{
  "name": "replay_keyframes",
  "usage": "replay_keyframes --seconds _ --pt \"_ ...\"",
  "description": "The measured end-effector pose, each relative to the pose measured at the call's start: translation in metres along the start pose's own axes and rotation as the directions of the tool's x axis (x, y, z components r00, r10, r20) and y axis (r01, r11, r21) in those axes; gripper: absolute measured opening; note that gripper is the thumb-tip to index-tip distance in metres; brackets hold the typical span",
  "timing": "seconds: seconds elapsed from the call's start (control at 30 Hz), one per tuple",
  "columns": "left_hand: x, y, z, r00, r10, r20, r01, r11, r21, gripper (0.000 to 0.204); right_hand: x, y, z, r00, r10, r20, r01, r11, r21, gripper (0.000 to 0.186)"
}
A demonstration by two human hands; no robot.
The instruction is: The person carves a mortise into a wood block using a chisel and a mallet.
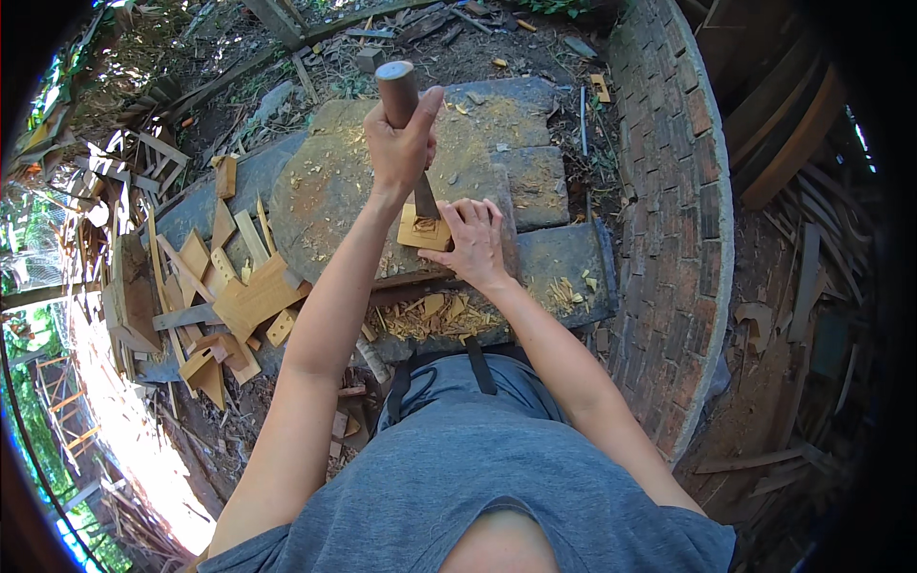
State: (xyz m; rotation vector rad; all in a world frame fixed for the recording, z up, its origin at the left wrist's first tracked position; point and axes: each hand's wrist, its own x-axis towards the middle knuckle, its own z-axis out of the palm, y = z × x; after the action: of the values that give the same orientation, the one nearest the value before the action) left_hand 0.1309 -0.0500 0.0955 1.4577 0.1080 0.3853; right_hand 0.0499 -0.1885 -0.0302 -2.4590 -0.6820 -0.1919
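My left hand (399, 158) is wrapped round the thick wooden handle of a chisel (426, 198), held nearly upright. The flat metal blade points down, its lower end at a recess cut into a small yellowish wood block (410, 236). Curled shavings lie in that recess. From the right, my right hand (476, 241) presses against the block, thumb along its near edge and fingers bent beside its far right corner. Under the block is a stone slab (330, 196) sprinkled with wood chips and dust.
Left of the slab lies a pile of wood offcuts (253, 304). Shavings (435, 315) gather along a ledge close to my body. A low brick wall (667, 239) curves along the right, with stacked boards (793, 134) beyond it. Debris covers the soil behind the slab.
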Motion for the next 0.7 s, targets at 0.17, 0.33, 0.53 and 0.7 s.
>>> replay_keyframes --seconds 0.17,0.33,0.53,0.7 --pt "0.0076 -0.0007 -0.0040 0.997 -0.041 -0.059 0.039 0.999 -0.024 0.039 0.0006 0.0006 -0.0013 1.000 -0.002 -0.004 0.002 1.000 0.009 0.079" --pt "0.0071 -0.0003 -0.0044 0.998 -0.039 -0.040 0.038 0.999 -0.016 0.040 0.0002 0.0001 -0.0014 1.000 -0.002 -0.002 0.002 1.000 0.008 0.079" --pt "0.0047 0.0010 -0.0006 0.998 -0.054 -0.021 0.053 0.999 -0.003 0.036 0.0006 0.0012 -0.0015 1.000 -0.007 0.004 0.007 1.000 0.006 0.079" --pt "0.0013 -0.0034 0.0040 1.000 -0.001 -0.023 0.002 1.000 0.024 0.034 0.0011 0.0022 -0.0018 1.000 -0.014 -0.001 0.014 1.000 0.006 0.079"
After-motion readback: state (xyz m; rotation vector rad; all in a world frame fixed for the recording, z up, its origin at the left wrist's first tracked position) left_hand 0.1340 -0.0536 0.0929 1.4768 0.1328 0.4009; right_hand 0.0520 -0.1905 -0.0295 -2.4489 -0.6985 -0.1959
